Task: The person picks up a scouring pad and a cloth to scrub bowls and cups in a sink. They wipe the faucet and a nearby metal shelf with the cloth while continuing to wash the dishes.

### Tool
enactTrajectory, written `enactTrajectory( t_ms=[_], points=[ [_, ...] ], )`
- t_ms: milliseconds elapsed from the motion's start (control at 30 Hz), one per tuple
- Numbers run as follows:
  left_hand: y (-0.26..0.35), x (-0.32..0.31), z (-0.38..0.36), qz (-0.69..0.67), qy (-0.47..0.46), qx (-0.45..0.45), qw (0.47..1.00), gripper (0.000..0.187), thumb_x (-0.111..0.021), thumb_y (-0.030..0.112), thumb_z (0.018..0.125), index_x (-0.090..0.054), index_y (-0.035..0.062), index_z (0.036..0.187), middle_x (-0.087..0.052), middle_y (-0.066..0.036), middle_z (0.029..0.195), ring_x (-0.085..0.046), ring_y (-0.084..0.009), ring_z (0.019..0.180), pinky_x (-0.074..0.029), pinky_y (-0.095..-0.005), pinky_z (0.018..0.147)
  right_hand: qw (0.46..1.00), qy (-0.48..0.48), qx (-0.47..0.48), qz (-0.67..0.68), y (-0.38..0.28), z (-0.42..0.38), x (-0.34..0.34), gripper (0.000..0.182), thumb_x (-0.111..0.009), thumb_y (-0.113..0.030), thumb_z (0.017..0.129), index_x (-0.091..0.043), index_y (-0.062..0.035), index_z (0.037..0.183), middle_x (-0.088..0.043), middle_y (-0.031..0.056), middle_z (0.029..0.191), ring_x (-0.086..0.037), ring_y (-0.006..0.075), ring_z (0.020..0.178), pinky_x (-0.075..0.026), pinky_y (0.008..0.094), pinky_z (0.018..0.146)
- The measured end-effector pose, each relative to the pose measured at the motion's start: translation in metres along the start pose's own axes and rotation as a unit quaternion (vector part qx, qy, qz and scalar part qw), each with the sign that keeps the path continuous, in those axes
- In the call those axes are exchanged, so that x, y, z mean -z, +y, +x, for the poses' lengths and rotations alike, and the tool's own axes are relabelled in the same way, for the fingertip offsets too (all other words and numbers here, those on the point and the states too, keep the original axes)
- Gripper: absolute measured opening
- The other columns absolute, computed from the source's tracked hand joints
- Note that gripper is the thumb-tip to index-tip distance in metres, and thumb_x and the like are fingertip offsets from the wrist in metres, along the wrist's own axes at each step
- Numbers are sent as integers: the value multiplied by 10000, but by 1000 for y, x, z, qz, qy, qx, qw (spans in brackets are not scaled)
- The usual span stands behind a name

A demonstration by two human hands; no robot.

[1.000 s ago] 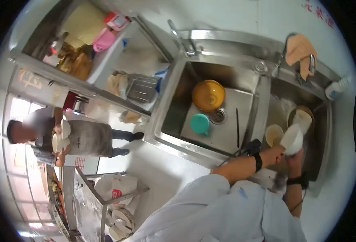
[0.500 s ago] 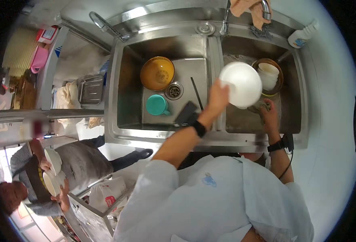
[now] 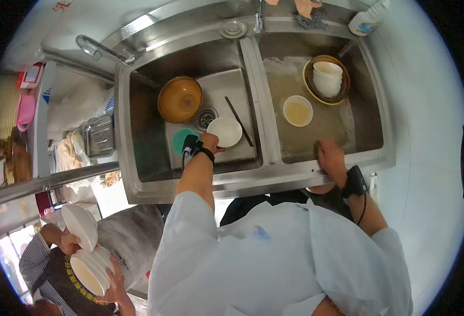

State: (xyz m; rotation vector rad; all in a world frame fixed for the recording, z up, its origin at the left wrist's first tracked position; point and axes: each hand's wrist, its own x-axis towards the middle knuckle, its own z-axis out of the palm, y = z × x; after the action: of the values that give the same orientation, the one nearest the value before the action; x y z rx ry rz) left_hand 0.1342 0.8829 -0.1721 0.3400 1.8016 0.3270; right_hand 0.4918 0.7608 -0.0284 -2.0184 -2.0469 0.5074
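My left hand [image 3: 210,141] is closed on the rim of a white bowl [image 3: 225,131] in the left sink basin, beside the drain [image 3: 206,118]. A teal mug [image 3: 182,140] is partly hidden behind my wrist. Just right of the bowl lies a thin black stick [image 3: 238,120]. My right hand [image 3: 330,155] is low in the right basin near its front wall, its fingers curled; what they hold, if anything, is hidden. Farther back in that basin, a white bowl of yellowish liquid [image 3: 297,111] sits in cloudy water.
An amber bowl [image 3: 180,99] lies in the left basin. Stacked white bowls [image 3: 327,79] stand inside a brown bowl [image 3: 344,94] at the right basin's back. Faucets [image 3: 260,18] and a white spray bottle [image 3: 367,20] line the rear. At left, a person in an apron [image 3: 132,234] holds white bowls [image 3: 91,268].
My left hand has carried the white bowl from over the divider leftward and down into the left basin. The green cloth in my right hand no longer shows. The other person has come closer.
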Motion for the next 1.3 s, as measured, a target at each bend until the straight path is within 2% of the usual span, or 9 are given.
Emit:
enactTrajectory(
  t_ms=[200, 433, 467, 600, 667, 900, 1000, 1233, 1300],
  points=[
    [-15, -16, 27, 56, 67, -29, 996, 286, -488, 50, 729, -470, 5, 1011, -535, -166, 912, -551, -294, 781, -458, -397, 658, 998, -47, -15, -28, 2, 8, 3, 224, -446, -110, 752, -473, -72, 971, -513, 144, 888, -512, 340, 798, -436, 421, 658],
    [25, -32, -13, 124, 249, -191, 941, 284, -508, 64, 694, -505, -10, 968, -535, -183, 883, -532, -303, 784, -420, -390, 722, 998, -21, 40, -38, 9, 10, -1, 214, -444, -116, 745, -484, -57, 947, -524, 162, 846, -515, 364, 762, -425, 443, 652],
    [31, -28, -10, 106, 201, -278, 933, 413, -521, 52, 690, -420, -46, 1078, -451, -239, 1091, -473, -335, 999, -386, -383, 827, 998, -13, 43, -40, 8, 10, 1, 214, -444, -116, 745, -484, -57, 947, -524, 162, 846, -515, 364, 762, -425, 443, 652],
    [21, -39, -100, -42, 128, -468, 874, 338, -503, 8, 703, -467, -33, 1036, -511, -165, 1019, -473, -263, 986, -332, -318, 876, 996, -69, 43, -45, 8, 15, 5, 217, -442, -78, 737, -497, -37, 943, -535, 184, 886, -515, 356, 792, -411, 422, 697],
    [-2, -37, -160, -75, 37, -473, 877, 267, -470, -11, 732, -485, -14, 999, -526, -114, 981, -492, -204, 942, -352, -290, 844, 997, -54, 54, -21, 1, 9, 12, 141, -403, -106, 754, -486, -4, 805, -533, 208, 770, -517, 380, 735, -414, 457, 659],
    [-107, -20, -242, -25, -134, -371, 919, 193, -432, -14, 785, -497, 16, 965, -553, -45, 883, -510, -114, 833, -398, -234, 769, 975, -188, 95, -64, 2, 8, 20, 194, -355, -159, 800, -446, 1, 860, -523, 228, 792, -523, 377, 741, -411, 454, 685],
    [-131, -15, -251, 2, -175, -408, 896, 205, -423, -5, 794, -488, 5, 988, -558, -60, 882, -523, -126, 822, -404, -240, 774, 986, -141, 82, 26, -8, 6, 28, 229, -348, -198, 815, -432, 5, 877, -521, 235, 793, -524, 377, 729, -412, 446, 688],
    [-198, 2, -247, 48, -234, -454, 858, 197, -420, 5, 808, -470, -5, 998, -564, -81, 903, -534, -142, 840, -421, -252, 764, 991, -37, 115, -64, 8, -2, -14, 248, -379, -203, 796, -533, -9, 813, -530, 183, 864, -512, 366, 751, -414, 434, 692],
    [-230, 24, -249, 63, -250, -465, 847, 192, -418, 6, 811, -468, -3, 996, -565, -83, 901, -536, -146, 842, -420, -252, 763, 964, 125, 132, -195, -2, -20, -13, 219, -390, -182, 786, -539, -30, 838, -533, 147, 867, -506, 346, 769, -411, 423, 704]
  ],
)
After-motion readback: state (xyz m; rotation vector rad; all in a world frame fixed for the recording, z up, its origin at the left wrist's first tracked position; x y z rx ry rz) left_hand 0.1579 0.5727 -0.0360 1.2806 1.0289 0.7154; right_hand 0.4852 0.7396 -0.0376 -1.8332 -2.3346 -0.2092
